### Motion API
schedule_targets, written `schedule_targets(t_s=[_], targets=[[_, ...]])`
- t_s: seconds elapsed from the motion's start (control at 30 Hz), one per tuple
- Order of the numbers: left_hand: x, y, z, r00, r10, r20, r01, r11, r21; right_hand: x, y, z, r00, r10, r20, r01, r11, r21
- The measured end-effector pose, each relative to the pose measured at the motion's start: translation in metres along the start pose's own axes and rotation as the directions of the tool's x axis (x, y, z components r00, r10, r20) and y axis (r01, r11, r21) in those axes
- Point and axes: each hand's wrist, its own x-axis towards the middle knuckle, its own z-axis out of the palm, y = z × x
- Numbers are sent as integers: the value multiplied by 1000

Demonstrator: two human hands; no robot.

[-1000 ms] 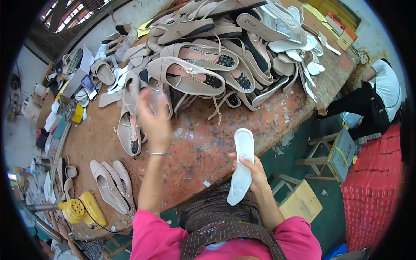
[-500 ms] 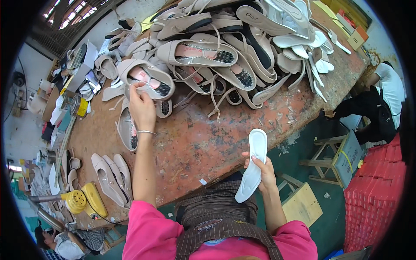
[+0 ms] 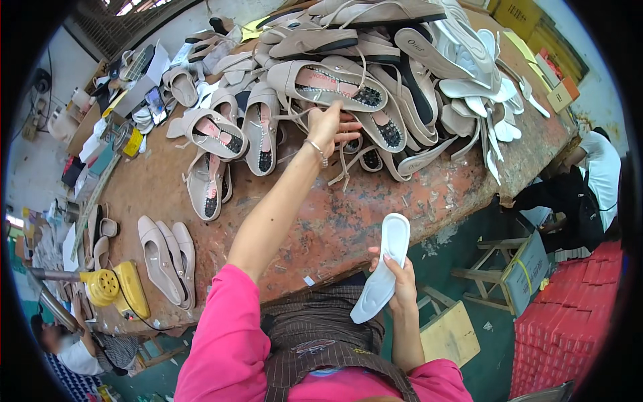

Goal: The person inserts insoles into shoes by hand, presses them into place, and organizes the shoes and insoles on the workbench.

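Note:
My right hand (image 3: pixel 400 280) is closed around a white insole (image 3: pixel 385 258), held upright and slightly tilted above the table's front edge. My left hand (image 3: pixel 327 127) reaches into the heap of beige shoes, its fingers apart. Its thumb is at the underside of a beige strapped shoe (image 3: pixel 305 80) with a pink and black inside; whether it touches is unclear. To the left of that hand, another beige shoe (image 3: pixel 262 124) stands toe-up. Farther left, one beige shoe (image 3: pixel 209 132) rests across another shoe (image 3: pixel 203 191).
White insoles (image 3: pixel 469 87) are piled at the back right of the worn table (image 3: pixel 308 228). Finished-looking beige flats (image 3: pixel 161 261) and a yellow lamp-like tool (image 3: pixel 117 291) sit front left. Stools (image 3: pixel 449 335), stacked red boxes (image 3: pixel 569 321) and a seated person (image 3: pixel 596 174) are right.
My left hand has let go of a beige shoe at the left and moved right to the heap. That shoe now rests on another. The right hand still holds the insole.

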Motion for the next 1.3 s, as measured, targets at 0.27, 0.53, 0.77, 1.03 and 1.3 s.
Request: schedule_targets(t_s=[0.27,0.53,0.77,1.03,1.3], targets=[[-48,-44,-50,841,518,-157,-498,854,149,-9,5,-13,999,24,-46,-26,999,-23],[-157,-80,-112,945,261,197,-107,816,-568,5,5,16,997,66,38,-63,995,-75],[-207,-90,-133,862,244,445,207,631,-747,1,16,39,995,82,63,-73,989,-126],[-210,-104,-140,312,619,721,651,415,-636,-13,32,42,985,151,87,-135,976,-170],[-226,-107,-137,198,771,606,883,127,-451,-13,33,47,986,151,71,-133,968,-214]])
